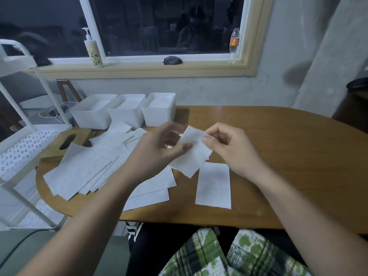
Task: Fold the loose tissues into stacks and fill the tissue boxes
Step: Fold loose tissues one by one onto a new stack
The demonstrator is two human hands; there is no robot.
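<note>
- Nearest, low in the centre of the frame, a folded tissue (pixel 214 186) is laid flat on the table (pixel 288 156). Both forearms pass just beside it, so it could be brushed askew.
- Just above, at mid-frame, the held tissue (pixel 194 156) is kept in the air, pinched by the left hand (pixel 157 150) and the right hand (pixel 229 148). On both hands the fingers (pixel 214 129) are clamped on the sheet. Thin paper pulled from two sides may be torn, and it may be creased crookedly if its edges are not matched.
- At centre left, the loose tissues (pixel 85 168) are spread in an overlapping heap that reaches the table's edge. Some could be swept to the floor.
- Farthest, at upper left, three white tissue boxes (pixel 127 118) stand in a row, seemingly part-filled. An uneven stack might be jammed on entry.
</note>
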